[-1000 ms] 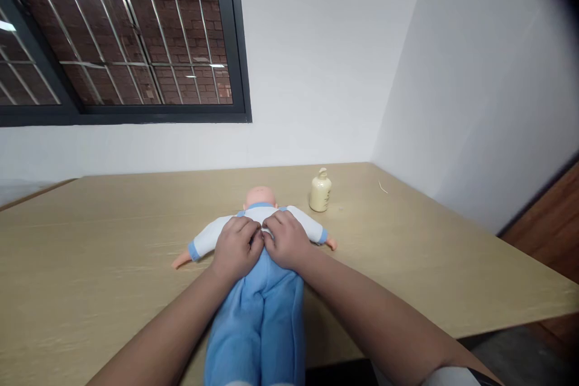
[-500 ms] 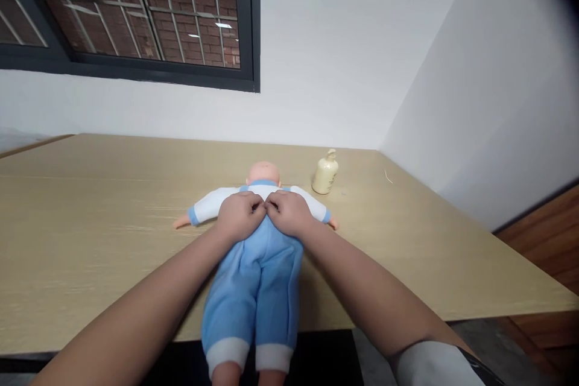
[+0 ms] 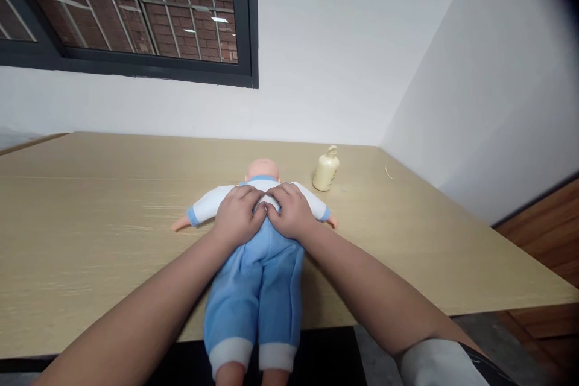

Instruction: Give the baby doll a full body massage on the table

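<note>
A baby doll (image 3: 253, 289) in blue trousers and a white top with blue cuffs lies stretched out on the table, arms spread and legs past the near edge. Only a bald, smooth part of its head shows, no face. My left hand (image 3: 239, 212) rests on the left of the doll's upper body, fingers apart from the thumb. On the right of the upper body lies my right hand (image 3: 289, 210), likewise open. The thumbs and fingertips of both hands nearly meet at the middle, with cloth showing between them.
A cream pump bottle (image 3: 325, 171) stands beyond the doll's right-hand side on the wooden table (image 3: 113, 205). A thin white strand (image 3: 388, 173) lies farther right. Behind are a white wall (image 3: 316, 60) and a barred window (image 3: 158, 6).
Both hands have loosened from a curled, pinched shape to flatter, spread fingers on the doll's upper body. The view has shifted slightly; doll and bottle stay in place.
</note>
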`<state>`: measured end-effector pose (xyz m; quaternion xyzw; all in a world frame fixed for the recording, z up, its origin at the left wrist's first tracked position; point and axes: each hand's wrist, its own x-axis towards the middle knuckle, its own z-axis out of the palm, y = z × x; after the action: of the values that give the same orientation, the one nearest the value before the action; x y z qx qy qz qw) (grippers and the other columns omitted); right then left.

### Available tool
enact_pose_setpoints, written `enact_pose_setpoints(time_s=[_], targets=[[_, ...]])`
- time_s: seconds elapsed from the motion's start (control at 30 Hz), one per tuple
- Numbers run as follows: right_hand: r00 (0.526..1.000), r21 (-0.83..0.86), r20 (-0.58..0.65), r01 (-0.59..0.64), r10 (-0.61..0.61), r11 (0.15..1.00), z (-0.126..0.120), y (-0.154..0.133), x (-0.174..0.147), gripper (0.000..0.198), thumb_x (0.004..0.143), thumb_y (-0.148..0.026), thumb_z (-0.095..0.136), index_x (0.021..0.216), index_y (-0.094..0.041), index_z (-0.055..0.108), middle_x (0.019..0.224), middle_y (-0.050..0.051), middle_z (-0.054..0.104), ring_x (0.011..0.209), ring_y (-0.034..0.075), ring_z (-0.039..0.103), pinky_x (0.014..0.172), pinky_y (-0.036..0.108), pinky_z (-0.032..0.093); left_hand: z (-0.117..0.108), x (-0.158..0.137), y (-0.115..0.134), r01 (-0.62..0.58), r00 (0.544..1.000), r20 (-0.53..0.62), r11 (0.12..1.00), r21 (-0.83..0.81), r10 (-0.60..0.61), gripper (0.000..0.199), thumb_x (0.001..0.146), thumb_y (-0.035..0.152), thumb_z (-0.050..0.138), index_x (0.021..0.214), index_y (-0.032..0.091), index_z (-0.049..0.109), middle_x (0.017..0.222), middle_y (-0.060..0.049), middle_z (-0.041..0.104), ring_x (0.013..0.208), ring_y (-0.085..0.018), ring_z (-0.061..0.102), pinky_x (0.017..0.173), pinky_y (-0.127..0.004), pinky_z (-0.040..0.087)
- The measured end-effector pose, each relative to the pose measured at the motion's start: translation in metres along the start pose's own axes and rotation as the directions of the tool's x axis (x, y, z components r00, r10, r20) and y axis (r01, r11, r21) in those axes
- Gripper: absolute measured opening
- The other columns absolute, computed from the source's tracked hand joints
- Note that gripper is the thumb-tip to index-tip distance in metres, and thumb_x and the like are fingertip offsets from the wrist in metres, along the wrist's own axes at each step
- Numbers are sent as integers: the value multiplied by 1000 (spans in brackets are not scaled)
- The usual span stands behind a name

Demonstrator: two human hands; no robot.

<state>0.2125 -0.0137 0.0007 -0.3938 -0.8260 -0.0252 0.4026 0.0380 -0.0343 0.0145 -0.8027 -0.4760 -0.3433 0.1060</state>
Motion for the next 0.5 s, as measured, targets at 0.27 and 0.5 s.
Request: enact_pose_setpoints(time_s=[0.27,0.5], targets=[[984,6,120,-131,129,991,-1,6,7,14,87,-27,56,92,-22,69,89,3,69,88,21,62,80,31,44,-5,8,4,121,977,174,993,12,-122,22,88,30,50,93,21,70,95,-7,69,96,-26,63,83,-37,48],[954,-44,268,-128,136,991,-3,11,13,17,84,-25,55,89,-25,72,88,1,72,85,21,64,75,31,43,-3,16,0,114,956,268,993,36,-119,19,86,31,49,79,22,65,84,-5,67,85,-26,62,72,-37,46]])
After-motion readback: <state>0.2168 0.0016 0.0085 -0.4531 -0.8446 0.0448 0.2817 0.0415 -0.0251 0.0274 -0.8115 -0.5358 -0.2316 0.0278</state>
